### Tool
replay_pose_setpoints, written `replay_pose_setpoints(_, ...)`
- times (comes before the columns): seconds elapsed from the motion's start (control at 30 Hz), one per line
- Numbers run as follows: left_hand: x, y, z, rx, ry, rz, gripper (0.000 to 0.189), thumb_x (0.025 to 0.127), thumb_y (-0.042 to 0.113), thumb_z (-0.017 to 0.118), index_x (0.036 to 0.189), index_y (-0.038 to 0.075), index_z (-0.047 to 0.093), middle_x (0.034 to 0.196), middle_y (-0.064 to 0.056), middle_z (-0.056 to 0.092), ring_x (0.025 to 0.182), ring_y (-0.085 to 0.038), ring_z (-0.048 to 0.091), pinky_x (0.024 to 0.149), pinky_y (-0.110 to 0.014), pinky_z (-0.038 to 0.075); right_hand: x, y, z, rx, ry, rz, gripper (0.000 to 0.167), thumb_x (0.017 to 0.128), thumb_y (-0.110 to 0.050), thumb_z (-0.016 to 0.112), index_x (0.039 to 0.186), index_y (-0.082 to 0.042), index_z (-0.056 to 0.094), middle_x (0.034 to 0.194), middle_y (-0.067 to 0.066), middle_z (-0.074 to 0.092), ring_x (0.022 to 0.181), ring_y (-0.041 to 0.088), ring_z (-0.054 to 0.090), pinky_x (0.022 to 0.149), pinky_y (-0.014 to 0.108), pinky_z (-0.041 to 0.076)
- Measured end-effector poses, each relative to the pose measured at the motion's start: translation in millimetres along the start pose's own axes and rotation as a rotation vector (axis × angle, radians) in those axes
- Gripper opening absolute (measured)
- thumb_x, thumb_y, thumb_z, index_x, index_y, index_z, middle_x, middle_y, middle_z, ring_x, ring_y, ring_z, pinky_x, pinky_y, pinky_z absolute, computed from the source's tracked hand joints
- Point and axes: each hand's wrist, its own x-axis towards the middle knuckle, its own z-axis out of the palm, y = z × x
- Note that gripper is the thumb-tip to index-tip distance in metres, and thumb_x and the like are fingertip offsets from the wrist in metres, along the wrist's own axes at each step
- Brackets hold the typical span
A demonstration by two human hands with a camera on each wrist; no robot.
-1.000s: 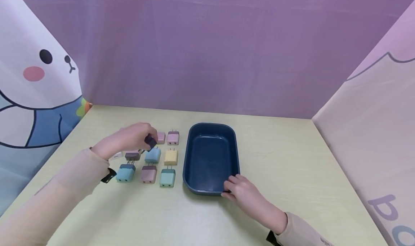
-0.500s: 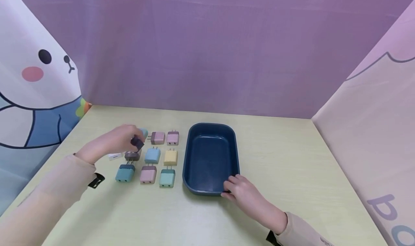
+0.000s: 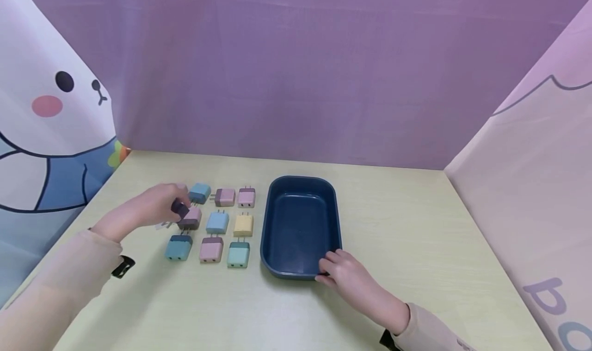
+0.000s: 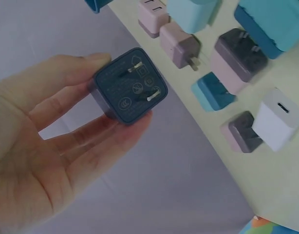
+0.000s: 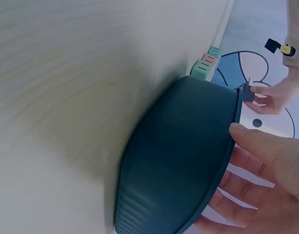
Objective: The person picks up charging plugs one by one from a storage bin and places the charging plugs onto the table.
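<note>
My left hand point(image 3: 159, 207) pinches a dark navy plug-in charger point(image 4: 130, 87) between thumb and fingers, raised above the left side of the chargers on the table. Its two metal prongs face the left wrist camera. Beneath that hand lies a pink-and-purple charger point(image 3: 191, 218), and a white charger point(image 4: 276, 122) is mostly hidden by the hand in the head view. My right hand point(image 3: 351, 281) grips the near right corner of a dark blue rectangular tray point(image 3: 300, 227), thumb and fingers on its rim. Nothing lies inside the tray.
Rows of chargers lie left of the tray: blue point(image 3: 200, 192), pink point(image 3: 225, 197), light blue point(image 3: 217, 221), yellow point(image 3: 243, 224), teal point(image 3: 178, 248), mint point(image 3: 238, 253) and others. A purple cloth point(image 3: 300, 84) hangs behind the pale table point(image 3: 393, 212); printed cloths stand at both sides.
My left hand has moved left and slightly toward me, carrying the navy charger and uncovering a blue charger at the back. My right hand and the tray stay in place.
</note>
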Motion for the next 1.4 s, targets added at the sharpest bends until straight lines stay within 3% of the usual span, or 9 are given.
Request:
replay_pose_setpoints(0.37,-9.0,-15.0,7.3,-0.025,-0.043,-0.076,0.023,0.068,-0.004,0.068,0.09,-0.004,0.063,0.081,-0.011,0.06,0.067,-0.017,0.052,0.061,-0.034,0.049,-0.6,1,1,-0.007,0.035,-0.023,0.021,0.071,-0.019,0.072,0.066,-0.014,0.052,0.062,-0.008,0.043,0.058,0.006,0.031,0.054,0.016,0.03)
replay_pose_setpoints(0.6,-12.3,-22.8,13.3,-0.043,-0.085,-0.123,0.025,0.069,-0.002,0.068,0.094,-0.005,0.062,0.082,-0.011,0.06,0.066,-0.017,0.052,0.061,-0.033,0.049,-0.2,1,0,0.011,0.011,-0.008,0.019,0.072,-0.019,0.071,0.067,-0.014,0.053,0.063,-0.007,0.044,0.058,0.006,0.032,0.054,0.016,0.03)
replay_pose_setpoints(1.4,-20.3,-52.9,37.6,-0.054,-0.095,-0.127,0.022,0.066,-0.003,0.068,0.088,-0.005,0.062,0.077,-0.009,0.058,0.067,-0.019,0.05,0.06,-0.035,0.046,0.9,2,0,0.003,0.036,-0.023,0.02,0.071,-0.019,0.072,0.067,-0.014,0.053,0.063,-0.007,0.044,0.058,0.006,0.032,0.054,0.016,0.03)
